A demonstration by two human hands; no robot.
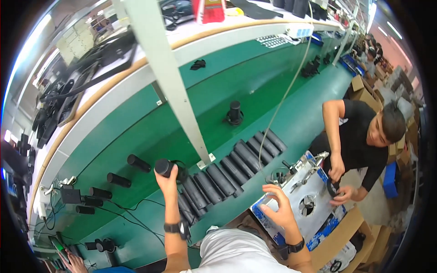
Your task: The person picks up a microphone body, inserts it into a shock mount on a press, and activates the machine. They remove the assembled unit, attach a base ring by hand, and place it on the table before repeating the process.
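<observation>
My left hand point(168, 184) is closed around a short black cylinder point(164, 167) with a rounded end, over the green bench. Part of a black ring-like piece shows right beside it, and whether the two are joined is unclear. A row of black tubes point(221, 180) lies side by side just to the right of that hand. My right hand point(281, 209) is raised with its fingers curved and apart, nothing in it, near the edge of a metal work plate point(284, 200). Several smaller black cylinders point(119, 180) lie to the left.
A co-worker point(364, 132) at the right handles a black part point(332, 186) over the plate. A metal post point(175, 86) rises from the bench point(205, 100). Cables point(136, 220) trail at left, near another person's hand point(73, 262). An open cardboard box point(339, 239) stands lower right.
</observation>
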